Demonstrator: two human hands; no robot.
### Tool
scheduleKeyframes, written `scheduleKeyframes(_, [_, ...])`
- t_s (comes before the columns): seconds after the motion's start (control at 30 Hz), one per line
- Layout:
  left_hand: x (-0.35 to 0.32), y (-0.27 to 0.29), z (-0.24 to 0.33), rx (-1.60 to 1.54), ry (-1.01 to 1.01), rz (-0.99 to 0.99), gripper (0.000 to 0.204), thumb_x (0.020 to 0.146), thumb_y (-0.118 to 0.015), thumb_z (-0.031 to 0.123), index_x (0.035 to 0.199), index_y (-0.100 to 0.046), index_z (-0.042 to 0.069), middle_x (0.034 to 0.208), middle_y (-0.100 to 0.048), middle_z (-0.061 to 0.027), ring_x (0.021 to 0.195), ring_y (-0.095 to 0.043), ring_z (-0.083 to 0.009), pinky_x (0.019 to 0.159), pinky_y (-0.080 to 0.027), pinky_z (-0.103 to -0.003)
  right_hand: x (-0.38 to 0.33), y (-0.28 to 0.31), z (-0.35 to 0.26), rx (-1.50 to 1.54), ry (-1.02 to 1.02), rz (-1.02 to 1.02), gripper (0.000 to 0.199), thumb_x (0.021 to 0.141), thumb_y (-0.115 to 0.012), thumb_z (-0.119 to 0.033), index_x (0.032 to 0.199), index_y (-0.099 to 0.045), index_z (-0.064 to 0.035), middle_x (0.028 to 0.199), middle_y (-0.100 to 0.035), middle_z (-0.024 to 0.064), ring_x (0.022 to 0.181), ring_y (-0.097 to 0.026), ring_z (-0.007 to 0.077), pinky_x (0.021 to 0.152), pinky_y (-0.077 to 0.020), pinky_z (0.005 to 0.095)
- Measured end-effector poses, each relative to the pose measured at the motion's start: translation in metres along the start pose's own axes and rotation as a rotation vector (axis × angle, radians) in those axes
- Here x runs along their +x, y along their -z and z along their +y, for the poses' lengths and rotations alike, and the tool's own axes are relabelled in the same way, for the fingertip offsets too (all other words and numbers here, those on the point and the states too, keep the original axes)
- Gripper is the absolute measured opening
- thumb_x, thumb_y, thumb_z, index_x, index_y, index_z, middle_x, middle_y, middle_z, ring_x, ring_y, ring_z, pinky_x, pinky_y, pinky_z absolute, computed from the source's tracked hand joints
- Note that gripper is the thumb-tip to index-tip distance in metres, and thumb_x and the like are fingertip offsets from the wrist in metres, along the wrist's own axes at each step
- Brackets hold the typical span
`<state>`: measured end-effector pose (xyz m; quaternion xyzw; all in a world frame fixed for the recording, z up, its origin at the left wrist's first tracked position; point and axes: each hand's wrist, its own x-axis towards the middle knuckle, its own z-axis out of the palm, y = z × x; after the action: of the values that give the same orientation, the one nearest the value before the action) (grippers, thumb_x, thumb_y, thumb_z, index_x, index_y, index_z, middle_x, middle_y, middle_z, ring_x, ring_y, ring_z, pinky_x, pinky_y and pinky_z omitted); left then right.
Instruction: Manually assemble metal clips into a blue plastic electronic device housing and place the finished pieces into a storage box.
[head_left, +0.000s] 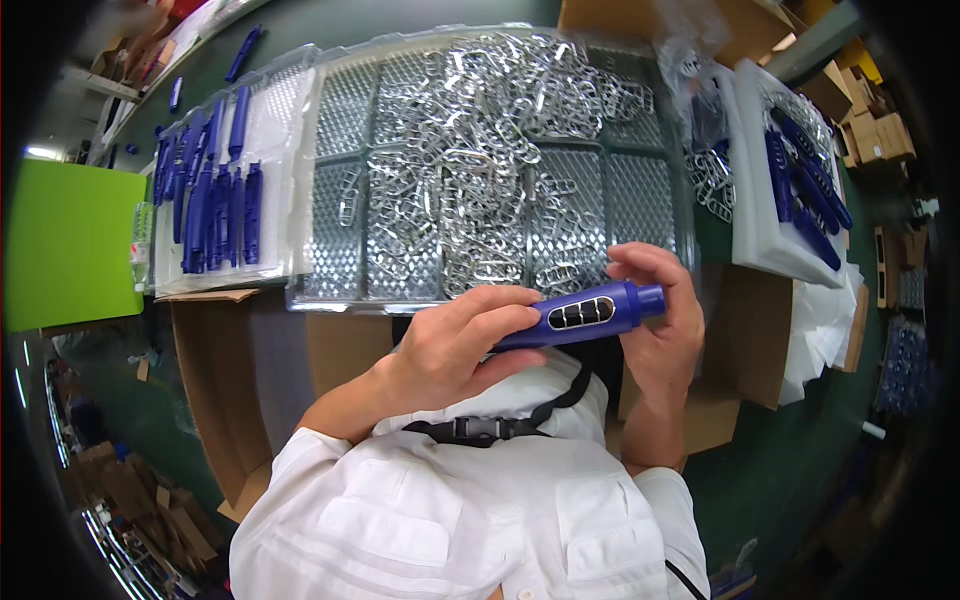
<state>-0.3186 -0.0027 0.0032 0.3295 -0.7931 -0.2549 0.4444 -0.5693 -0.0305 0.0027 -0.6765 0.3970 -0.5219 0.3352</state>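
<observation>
My left hand point(450, 345) is wrapped round the near end of a blue plastic tube-shaped housing point(628, 303), which lies tilted with its stepped, narrower end up to the right. A chrome oval frame point(583, 313) with cross bars is set in the housing's side over a dark window. Beside the narrow end is my right hand point(663, 345), its fingers apart and slightly curled around that end; whether it touches cannot be made out. Just beyond both hands, a clear compartment tray point(335, 235) carries a heap of loose chrome frames point(490, 150).
At the left, a white tray point(275, 110) bears several blue housings point(205, 200). On the right, a white foam box point(752, 190) holds several blue housings with frames point(805, 180). Open cardboard boxes point(215, 370) stand below the table edge. A green panel point(75, 240) is far left, near a clear bottle point(141, 245).
</observation>
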Motion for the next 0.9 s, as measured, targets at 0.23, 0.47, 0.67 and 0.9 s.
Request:
scheduleKeyframes(0.23, [0.051,0.063,-0.025,-0.425,0.674,0.006,0.027,0.107,-0.058,0.017,0.126,-0.061,-0.002,0.105,-0.075,-0.0132,0.074,-0.070,-0.0145,0.065,-0.058,-0.030,-0.011,0.014,-0.002,-0.105,-0.129,0.039,0.038,0.084,-0.074,0.013,0.119,-0.066,0.0020,0.120,-0.073,0.0143,0.095,-0.073,0.0196,0.086,-0.0578,0.0315])
scheduleKeyframes(0.47, [0.205,0.135,-0.228,-0.532,0.730,0.235,0.041,0.112,-0.045,0.034,0.133,-0.057,-0.001,0.109,-0.077,-0.0148,0.079,-0.072,-0.0155,0.063,-0.059,-0.028,-0.022,0.018,-0.008,-0.227,-0.178,0.030,0.027,0.086,-0.073,0.012,0.110,-0.067,0.0009,0.117,-0.074,0.0144,0.093,-0.073,0.0226,0.085,-0.0573,0.0327])
scheduleKeyframes(0.67, [0.247,0.228,-0.334,-0.619,0.773,0.765,0.056,0.114,-0.041,0.031,0.162,-0.035,0.002,0.166,-0.039,-0.0224,0.149,-0.045,-0.0339,0.119,-0.039,-0.061,-0.025,0.018,-0.003,-0.228,-0.231,0.030,0.027,0.086,-0.073,0.011,0.111,-0.068,0.0007,0.116,-0.074,0.0131,0.093,-0.072,0.0217,0.083,-0.0564,0.0319])
scheduleKeyframes(0.9, [0.134,0.242,-0.197,-0.384,0.560,0.692,0.036,0.113,-0.047,0.029,0.133,-0.067,0.006,0.132,-0.073,-0.0092,0.116,-0.070,-0.0194,0.100,-0.053,-0.035,0.003,0.025,-0.001,-0.398,-0.199,0.040,0.027,0.088,-0.072,0.008,0.114,-0.070,-0.0002,0.113,-0.073,0.0127,0.091,-0.071,0.0219,0.081,-0.0558,0.0318])
